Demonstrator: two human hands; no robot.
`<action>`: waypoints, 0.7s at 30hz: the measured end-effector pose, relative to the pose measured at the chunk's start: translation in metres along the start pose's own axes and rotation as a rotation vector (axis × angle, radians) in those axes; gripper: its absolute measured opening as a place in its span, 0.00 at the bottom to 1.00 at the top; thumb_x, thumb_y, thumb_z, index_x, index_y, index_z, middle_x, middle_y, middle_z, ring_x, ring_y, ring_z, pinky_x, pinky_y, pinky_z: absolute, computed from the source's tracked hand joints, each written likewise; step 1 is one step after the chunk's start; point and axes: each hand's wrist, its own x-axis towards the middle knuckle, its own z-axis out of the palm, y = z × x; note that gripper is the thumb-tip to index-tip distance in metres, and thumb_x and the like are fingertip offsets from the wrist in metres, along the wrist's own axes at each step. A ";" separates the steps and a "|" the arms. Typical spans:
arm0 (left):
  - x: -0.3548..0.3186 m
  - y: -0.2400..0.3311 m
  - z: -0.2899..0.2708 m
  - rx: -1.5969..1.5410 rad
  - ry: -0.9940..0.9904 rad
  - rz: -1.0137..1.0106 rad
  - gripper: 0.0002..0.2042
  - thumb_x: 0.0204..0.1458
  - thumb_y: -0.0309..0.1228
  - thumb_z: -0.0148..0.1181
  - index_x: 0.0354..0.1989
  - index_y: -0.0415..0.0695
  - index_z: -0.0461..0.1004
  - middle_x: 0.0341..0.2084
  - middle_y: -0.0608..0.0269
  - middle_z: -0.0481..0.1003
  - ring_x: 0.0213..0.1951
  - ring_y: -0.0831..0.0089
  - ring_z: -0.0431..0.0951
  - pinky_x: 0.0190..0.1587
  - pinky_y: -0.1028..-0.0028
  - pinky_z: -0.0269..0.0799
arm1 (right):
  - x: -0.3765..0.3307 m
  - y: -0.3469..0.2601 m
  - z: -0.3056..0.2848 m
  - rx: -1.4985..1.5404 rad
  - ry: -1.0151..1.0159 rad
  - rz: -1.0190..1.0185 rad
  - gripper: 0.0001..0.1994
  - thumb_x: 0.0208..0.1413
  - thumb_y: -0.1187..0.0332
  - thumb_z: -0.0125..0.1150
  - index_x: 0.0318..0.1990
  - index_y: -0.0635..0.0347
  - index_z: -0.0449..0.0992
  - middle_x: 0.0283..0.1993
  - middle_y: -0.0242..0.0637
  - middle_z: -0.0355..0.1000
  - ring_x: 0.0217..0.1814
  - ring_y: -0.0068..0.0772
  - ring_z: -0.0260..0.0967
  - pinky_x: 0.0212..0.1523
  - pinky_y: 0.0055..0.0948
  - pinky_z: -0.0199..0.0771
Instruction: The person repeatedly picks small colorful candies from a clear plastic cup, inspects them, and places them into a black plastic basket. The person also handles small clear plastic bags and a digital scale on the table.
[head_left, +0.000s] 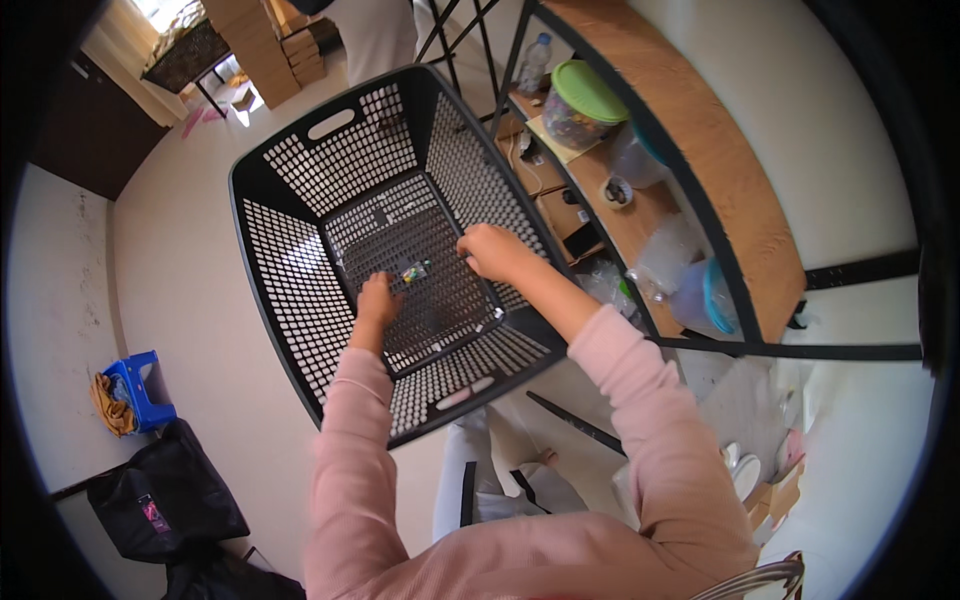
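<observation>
A large black plastic laundry basket [290, 165] with perforated walls stands in front of me. Both my hands reach down into it. My left hand [377, 298] is over the left side of its inside, thumb apart from the fingers, and nothing shows in it. Just right of that hand is a small clear packet [414, 272] with multicoloured contents, apparently loose. My right hand [490, 251] is by the right wall, its fingers curled together and pointing down to the left; whatever they may hold is hidden. A few small white bits [490, 318] show near the basket's lower right inner corner.
At right stands a black-framed wooden shelf [745, 200] with a green-lidded tub [583, 105], a plastic bottle [535, 60] and a roll of tape [617, 192]. A blue stool [150, 392] and black bag [170, 495] are at left. Stacked cardboard boxes [250, 55] stand far back.
</observation>
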 end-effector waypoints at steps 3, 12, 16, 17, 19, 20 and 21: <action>0.013 -0.011 0.032 0.017 -0.020 -0.035 0.27 0.38 0.36 0.66 0.49 0.46 0.64 0.45 0.59 0.66 0.49 0.60 0.66 0.48 0.61 0.66 | 0.054 0.034 0.074 0.095 -0.192 0.178 0.08 0.42 0.74 0.59 0.32 0.58 0.77 0.38 0.41 0.73 0.42 0.40 0.72 0.44 0.36 0.71; 0.049 -0.019 0.087 -0.113 0.193 0.126 0.34 0.33 0.34 0.70 0.52 0.43 0.62 0.47 0.57 0.63 0.52 0.58 0.61 0.52 0.62 0.58 | 0.106 0.052 0.218 0.295 0.058 0.221 0.09 0.45 0.69 0.62 0.35 0.59 0.75 0.35 0.40 0.70 0.40 0.43 0.70 0.42 0.37 0.71; 0.050 -0.022 0.104 -0.179 0.163 0.079 0.34 0.34 0.32 0.69 0.53 0.42 0.62 0.47 0.57 0.62 0.52 0.57 0.60 0.53 0.62 0.57 | 0.105 0.045 0.238 0.291 0.081 0.263 0.09 0.47 0.70 0.60 0.37 0.59 0.73 0.40 0.40 0.67 0.43 0.46 0.67 0.44 0.39 0.69; 0.051 -0.022 0.107 -0.215 0.200 0.073 0.31 0.34 0.31 0.69 0.51 0.43 0.64 0.47 0.57 0.62 0.51 0.58 0.60 0.53 0.61 0.56 | 0.105 0.045 0.241 0.296 0.101 0.271 0.08 0.48 0.70 0.59 0.37 0.59 0.73 0.40 0.40 0.66 0.43 0.46 0.67 0.44 0.39 0.69; 0.055 -0.022 0.111 -0.224 0.222 0.095 0.31 0.34 0.32 0.69 0.51 0.44 0.65 0.46 0.57 0.62 0.51 0.58 0.60 0.53 0.62 0.56 | 0.107 0.048 0.246 0.301 0.114 0.294 0.06 0.49 0.71 0.58 0.35 0.59 0.72 0.39 0.40 0.65 0.43 0.46 0.67 0.44 0.40 0.68; 0.056 -0.021 0.113 -0.229 0.199 0.084 0.30 0.34 0.32 0.69 0.51 0.45 0.65 0.46 0.57 0.62 0.51 0.58 0.60 0.53 0.62 0.56 | 0.107 0.049 0.249 0.288 0.121 0.267 0.07 0.49 0.71 0.58 0.36 0.59 0.72 0.39 0.40 0.65 0.43 0.45 0.67 0.43 0.39 0.69; 0.059 -0.021 0.114 -0.235 0.223 0.093 0.27 0.35 0.32 0.68 0.48 0.47 0.67 0.44 0.58 0.63 0.50 0.59 0.61 0.52 0.62 0.57 | 0.107 0.050 0.252 0.272 0.122 0.245 0.07 0.48 0.71 0.58 0.36 0.58 0.71 0.39 0.39 0.65 0.44 0.44 0.67 0.43 0.39 0.69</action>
